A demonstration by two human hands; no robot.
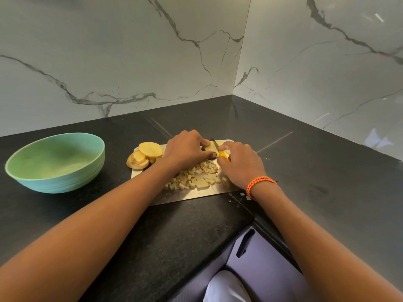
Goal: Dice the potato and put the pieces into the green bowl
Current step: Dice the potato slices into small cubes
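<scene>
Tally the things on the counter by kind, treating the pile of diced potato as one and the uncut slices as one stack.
Green bowl: 1
Cutting board: 1
Knife: 1
Pile of diced potato: 1
Stack of potato slices: 1
Potato piece being cut: 1
Total: 6

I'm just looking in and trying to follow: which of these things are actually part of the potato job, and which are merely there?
Part of the job:
- knife, held by the right hand
- potato piece, held down by the left hand
- diced pieces
- slices
- cutting board
- green bowl, nothing visible in it

Merely there:
- orange wristband
- cabinet handle
- marble wall
</scene>
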